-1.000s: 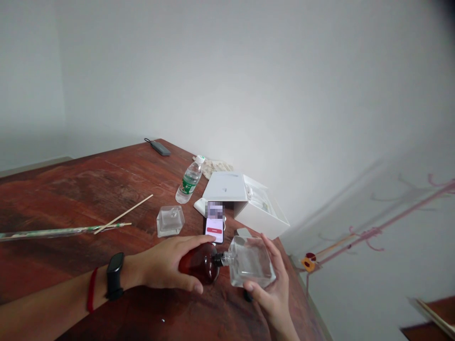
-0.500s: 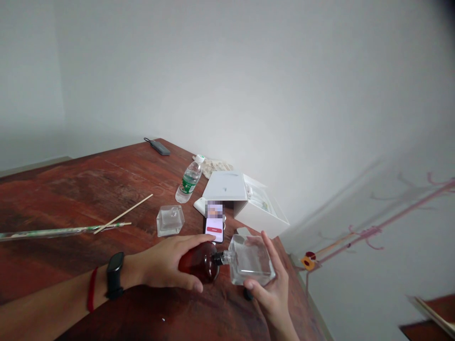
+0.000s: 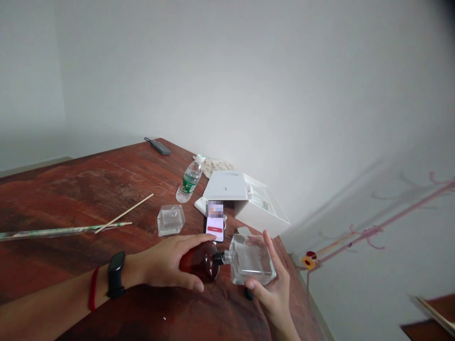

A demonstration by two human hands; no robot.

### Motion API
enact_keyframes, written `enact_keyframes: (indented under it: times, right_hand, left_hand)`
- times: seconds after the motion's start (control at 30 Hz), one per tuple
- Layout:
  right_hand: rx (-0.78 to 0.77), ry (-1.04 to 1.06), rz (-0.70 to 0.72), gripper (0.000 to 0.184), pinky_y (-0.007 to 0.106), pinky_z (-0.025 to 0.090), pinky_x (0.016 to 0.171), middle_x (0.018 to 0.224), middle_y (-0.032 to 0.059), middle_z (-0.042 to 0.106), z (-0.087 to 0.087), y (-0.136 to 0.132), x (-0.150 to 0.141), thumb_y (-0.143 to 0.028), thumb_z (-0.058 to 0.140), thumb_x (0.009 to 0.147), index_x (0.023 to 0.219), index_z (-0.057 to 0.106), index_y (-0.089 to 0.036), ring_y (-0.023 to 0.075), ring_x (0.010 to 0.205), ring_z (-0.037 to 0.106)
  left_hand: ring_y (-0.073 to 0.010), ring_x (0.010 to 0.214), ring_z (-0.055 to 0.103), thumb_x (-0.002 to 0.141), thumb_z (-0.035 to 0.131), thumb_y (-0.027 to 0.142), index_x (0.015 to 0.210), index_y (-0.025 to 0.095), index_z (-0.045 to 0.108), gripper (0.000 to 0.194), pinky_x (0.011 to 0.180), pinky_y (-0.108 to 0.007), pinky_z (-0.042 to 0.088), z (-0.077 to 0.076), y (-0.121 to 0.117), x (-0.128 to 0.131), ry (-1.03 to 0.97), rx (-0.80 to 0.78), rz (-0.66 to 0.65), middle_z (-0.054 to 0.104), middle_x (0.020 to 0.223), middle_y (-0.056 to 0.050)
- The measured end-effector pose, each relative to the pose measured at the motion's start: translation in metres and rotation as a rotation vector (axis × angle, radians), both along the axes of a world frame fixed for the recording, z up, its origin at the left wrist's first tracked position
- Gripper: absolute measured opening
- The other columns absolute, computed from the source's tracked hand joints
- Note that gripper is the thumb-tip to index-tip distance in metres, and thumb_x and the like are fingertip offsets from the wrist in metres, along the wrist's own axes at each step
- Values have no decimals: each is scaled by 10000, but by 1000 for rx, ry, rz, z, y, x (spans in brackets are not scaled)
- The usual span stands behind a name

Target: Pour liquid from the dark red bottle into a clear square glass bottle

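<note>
My left hand (image 3: 170,265) wraps round a dark red-brown bottle (image 3: 202,263), which is tipped to the right with its black neck in the mouth of a square clear glass bottle (image 3: 250,259). That glass bottle lies tilted in my right hand (image 3: 273,286), thumb in front and fingers behind. Its neck points left and meets the dark bottle. I cannot tell whether liquid is passing between them. Just below the glass bottle, partly hidden, is a small black cap (image 3: 249,294). A lit phone (image 3: 215,227) lies directly behind the two bottles.
On the wooden table (image 3: 88,189) stand a clear square glass piece (image 3: 171,220) and a water bottle (image 3: 190,180) with a green label. Wooden sticks (image 3: 124,213) lie at left. A white box (image 3: 261,213) with its lid (image 3: 223,186) rests by the wall. Farther back is a grey device (image 3: 159,147).
Almost nothing differs. Both hands keep the same hold and the bottles stay mouth to mouth; the whole view has shifted very slightly.
</note>
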State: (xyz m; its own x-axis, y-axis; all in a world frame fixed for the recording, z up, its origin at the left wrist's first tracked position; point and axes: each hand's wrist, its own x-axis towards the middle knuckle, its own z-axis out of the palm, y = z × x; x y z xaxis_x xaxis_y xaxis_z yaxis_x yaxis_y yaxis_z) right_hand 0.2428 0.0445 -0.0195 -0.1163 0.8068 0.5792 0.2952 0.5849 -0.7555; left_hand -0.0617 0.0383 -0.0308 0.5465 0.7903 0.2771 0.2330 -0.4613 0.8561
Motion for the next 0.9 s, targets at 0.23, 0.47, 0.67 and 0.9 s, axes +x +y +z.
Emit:
enact_keyframes:
  times: [0.23,0.47,0.67,0.9]
  right_hand:
    - [27,-24,5,1149,604,559,1108,1422,169,736,-2,3,3,-779,866,726,1664,448,-264,422,1297,714]
    - [49,-47,39,1129,613,585,1079,1430,182,733,-7,9,10,-730,896,725,1656,463,-262,434,1295,720]
    - [8,-26,-6,1157,657,527,1134,1433,184,729,-4,3,4,-776,871,720,1665,446,-261,445,1324,698]
    - [3,-32,-18,1115,696,467,1184,1479,178,704,-1,-1,-1,-761,865,735,1653,465,-270,460,1383,654]
  left_hand:
    - [-427,1459,554,781,861,790,1635,304,476,1056,1232,-525,431,1,1,0,-12,-16,-14,575,1622,-111]
    - [-428,1460,551,772,845,821,1640,295,467,1082,1244,-536,413,0,0,0,-16,-25,-8,575,1619,-119]
    - [-427,1438,573,780,835,826,1630,298,480,1061,1226,-525,435,1,0,0,-9,-4,-3,596,1598,-117]
    - [-431,1428,581,798,816,832,1634,303,472,1048,1223,-532,440,1,1,0,-9,25,-16,604,1591,-114]
